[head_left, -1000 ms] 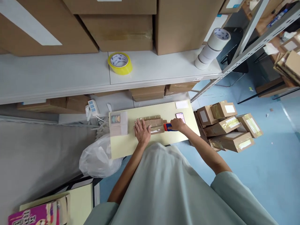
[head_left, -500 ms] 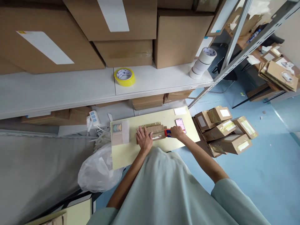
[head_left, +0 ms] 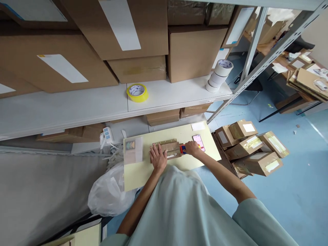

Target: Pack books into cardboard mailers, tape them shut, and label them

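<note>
A narrow cardboard box [head_left: 173, 147] with strips of tape and a white label lies on a pale yellow tabletop [head_left: 143, 174]. My left hand [head_left: 158, 158] rests flat on the left end of the box, fingers spread. At the box's right end, my right hand [head_left: 191, 148] is closed around a small red-and-blue handheld tool [head_left: 182, 149]. The tool's front touches or nearly touches the box end; its exact kind is too small to make out. Just beyond my right hand lies a phone [head_left: 199, 140] with a lit pink screen.
Above the table runs a grey shelf [head_left: 102, 104] with large cartons [head_left: 197, 51], a yellow tape roll [head_left: 137, 93] and stacked white tape rolls [head_left: 219, 76]. Taped boxes [head_left: 256, 147] are piled at the right. A clear plastic bag [head_left: 111, 194] hangs at the left.
The view has tilted slightly, so everything sits a little lower in the picture. Both hands keep nearly the same places on the box and the tool.
</note>
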`<state>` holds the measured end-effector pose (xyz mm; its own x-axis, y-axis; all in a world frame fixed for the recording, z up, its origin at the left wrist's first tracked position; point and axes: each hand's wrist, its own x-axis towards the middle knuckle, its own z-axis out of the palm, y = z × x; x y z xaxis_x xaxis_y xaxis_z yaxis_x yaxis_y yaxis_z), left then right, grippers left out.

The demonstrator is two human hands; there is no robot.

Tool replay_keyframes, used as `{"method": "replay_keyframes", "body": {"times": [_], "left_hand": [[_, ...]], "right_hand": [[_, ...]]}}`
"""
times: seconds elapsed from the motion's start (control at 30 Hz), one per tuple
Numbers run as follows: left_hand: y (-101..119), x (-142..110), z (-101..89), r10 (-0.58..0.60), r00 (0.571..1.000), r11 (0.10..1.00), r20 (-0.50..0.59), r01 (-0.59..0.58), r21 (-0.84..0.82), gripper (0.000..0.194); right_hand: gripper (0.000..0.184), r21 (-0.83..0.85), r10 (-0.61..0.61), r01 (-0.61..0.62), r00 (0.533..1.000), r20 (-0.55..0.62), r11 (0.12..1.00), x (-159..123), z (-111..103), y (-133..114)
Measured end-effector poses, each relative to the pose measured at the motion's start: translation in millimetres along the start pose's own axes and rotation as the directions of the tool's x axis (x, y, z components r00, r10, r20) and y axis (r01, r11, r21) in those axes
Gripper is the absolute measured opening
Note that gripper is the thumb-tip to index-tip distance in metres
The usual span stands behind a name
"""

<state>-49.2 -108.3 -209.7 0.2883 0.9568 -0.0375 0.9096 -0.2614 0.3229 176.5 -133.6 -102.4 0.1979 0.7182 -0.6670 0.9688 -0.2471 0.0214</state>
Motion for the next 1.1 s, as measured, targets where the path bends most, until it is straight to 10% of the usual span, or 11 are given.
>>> {"method": "replay_keyframes", "body": {"times": [0.47,0.63,0.9,1.1], "left_hand": [[-5.2,3.0,-9.9,0.001,1.0,0.999,-0.018,-0.002,-0.054,0.069],[40.3,42.0,-65.9,0.183,0.963,0.965,-0.196,-0.215,-0.152,0.069],[136.3,143.7,-194.1,0.375,0.729,0.815,-0.573,-0.554,-0.17,0.057],[144.4,157.9,-224.2,0.4,0.681,0.8,-0.613,-0.586,-0.129,0.041]], "right_hand": [[0.04,0.174,0.144,-0.12,0.98,-0.134,0.977,-19.9,14.8,27.9],[0.05,0.299,0.112,0.012,0.912,-0.394,0.954,-30.6,-49.3,49.8],[0.048,0.161,-0.03,0.215,0.681,-0.731,0.963,-15.5,-211.1,37.3],[0.038,0.02,-0.146,0.246,0.635,-0.758,0.969,36.6,-252.7,28.9]]}}
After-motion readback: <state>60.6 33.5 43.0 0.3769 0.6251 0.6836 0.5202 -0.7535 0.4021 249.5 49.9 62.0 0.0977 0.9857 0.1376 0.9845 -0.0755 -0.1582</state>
